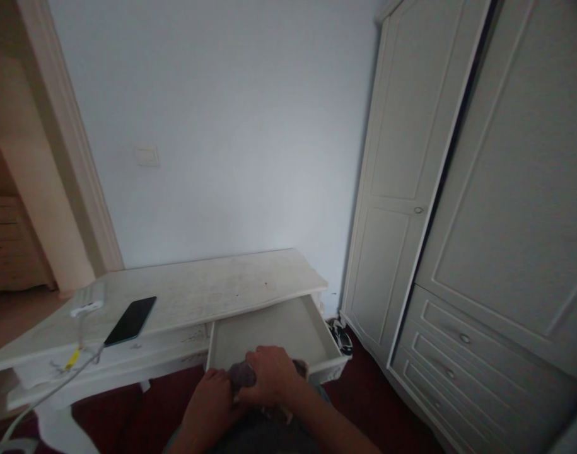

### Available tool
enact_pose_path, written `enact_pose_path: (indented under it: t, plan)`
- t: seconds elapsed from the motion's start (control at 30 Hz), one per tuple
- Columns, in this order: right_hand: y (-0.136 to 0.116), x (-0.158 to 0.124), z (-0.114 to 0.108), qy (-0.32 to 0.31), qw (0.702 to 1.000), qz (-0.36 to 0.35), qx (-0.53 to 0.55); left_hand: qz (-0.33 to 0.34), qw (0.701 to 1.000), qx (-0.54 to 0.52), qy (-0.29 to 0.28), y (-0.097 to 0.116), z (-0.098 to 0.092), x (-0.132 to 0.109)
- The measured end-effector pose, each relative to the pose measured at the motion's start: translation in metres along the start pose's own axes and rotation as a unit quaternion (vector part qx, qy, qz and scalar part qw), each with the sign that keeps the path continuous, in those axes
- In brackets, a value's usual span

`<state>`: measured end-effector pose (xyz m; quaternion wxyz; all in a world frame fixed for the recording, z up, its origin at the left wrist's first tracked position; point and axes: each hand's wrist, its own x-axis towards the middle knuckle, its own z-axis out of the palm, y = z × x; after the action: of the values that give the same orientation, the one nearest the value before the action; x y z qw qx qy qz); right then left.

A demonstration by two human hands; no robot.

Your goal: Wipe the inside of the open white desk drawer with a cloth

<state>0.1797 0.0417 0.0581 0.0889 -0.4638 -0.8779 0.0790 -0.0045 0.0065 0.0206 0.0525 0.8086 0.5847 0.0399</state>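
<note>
My right hand point(270, 373) is closed round a bunched grey-purple cloth point(242, 374) at the front of the pulled-out drawer point(273, 328). Close beside it, on the left, my left hand point(213, 394) has its fingers curled against the same cloth. Whether the cloth is a sock or some other garment cannot be made out. More dark and tan fabric point(301, 367) shows past my right wrist, partly hidden by the arm. The drawer belongs to a worn white table point(212, 284), and its visible floor is bare.
A dark phone point(131, 320) lies on the table's left part, near a white power strip point(87, 299) and a cable point(46, 391). Black-and-white shoes point(340, 336) stand on the dark red carpet right of the drawer. A white wardrobe point(396, 157) rises on the right.
</note>
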Motion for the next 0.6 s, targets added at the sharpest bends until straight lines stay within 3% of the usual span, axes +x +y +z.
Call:
enact_pose_path:
  t: [0.17,0.43,0.6]
  plan:
    - [0.025,-0.029,0.002,0.02,0.999,-0.044,0.016,0.007,1.0,-0.008,0.011,0.0,-0.003,-0.003]
    - [0.101,-0.068,-0.021,0.048,0.994,0.094,0.018,0.01,1.0,-0.009,0.013,0.001,-0.003,-0.003]
    - [0.103,-0.068,-0.02,0.055,0.995,0.086,-0.011,0.014,1.0,-0.001,0.003,0.001,-0.001,-0.002]
